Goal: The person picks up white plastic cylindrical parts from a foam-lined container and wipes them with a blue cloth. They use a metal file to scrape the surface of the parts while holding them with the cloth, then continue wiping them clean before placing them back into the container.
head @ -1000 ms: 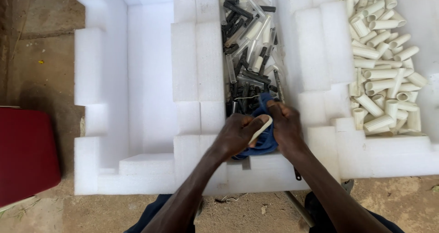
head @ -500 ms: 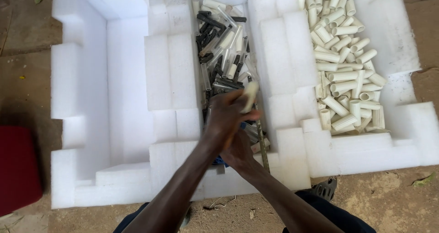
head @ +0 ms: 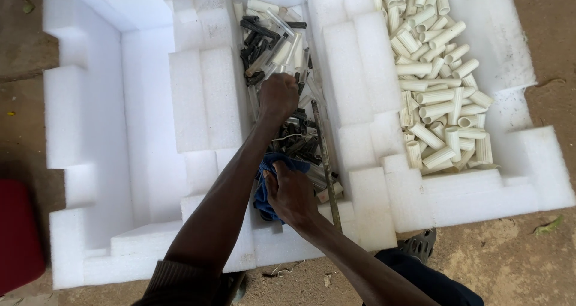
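Left hand stretched into black-and-white parts, grip unclear; right hand pinching blue cloth; foam tray around

The narrow middle channel of the white foam tray is crowded with black and pale tubes, a long metal rod and a blue cloth; both hands are confined between its walls. The wide left compartment is left free. The right compartment is filled with cream tubes.
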